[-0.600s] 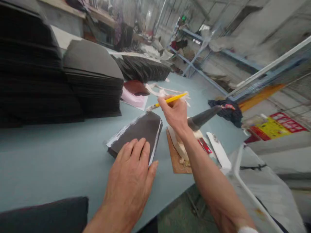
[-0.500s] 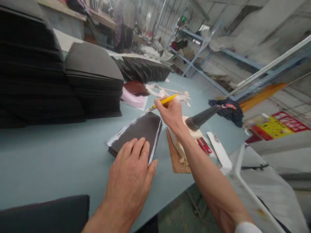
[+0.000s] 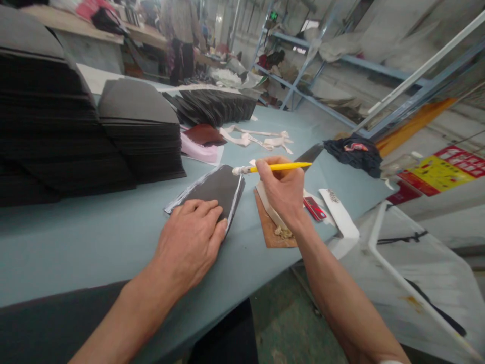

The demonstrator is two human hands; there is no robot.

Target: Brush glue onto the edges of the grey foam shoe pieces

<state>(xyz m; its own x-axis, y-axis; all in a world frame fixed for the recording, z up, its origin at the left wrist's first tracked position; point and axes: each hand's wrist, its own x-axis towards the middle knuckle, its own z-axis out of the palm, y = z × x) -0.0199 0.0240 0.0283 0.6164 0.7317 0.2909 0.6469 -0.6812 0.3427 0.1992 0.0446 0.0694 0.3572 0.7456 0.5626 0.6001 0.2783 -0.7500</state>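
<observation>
My left hand point(image 3: 191, 232) lies flat, palm down, on a small stack of dark grey panels point(image 3: 214, 187) and covers their near end. White glue-like strips run along the left and right edges of the top panel. A yellow-handled brush point(image 3: 278, 167) is pinched in my right hand point(image 3: 282, 189), its whitish tip at the panel's far right corner. Under and beside my right wrist sit a pale block-shaped container point(image 3: 271, 205) on a brown board point(image 3: 267, 227) and a red box point(image 3: 314, 209).
Tall stacks of dark panels point(image 3: 140, 136) stand at the left, with a fanned row of panels point(image 3: 220, 107) behind. Pale strips point(image 3: 257, 137), a pink piece point(image 3: 199, 149) and a dark cloth point(image 3: 354, 154) lie on the blue-green table point(image 3: 125, 227). A person point(image 3: 182, 35) stands in the background.
My right hand has turned the brush from slanting to nearly level, and its tip has shifted from the panel's far end to its far right corner. My left hand stays on the stack.
</observation>
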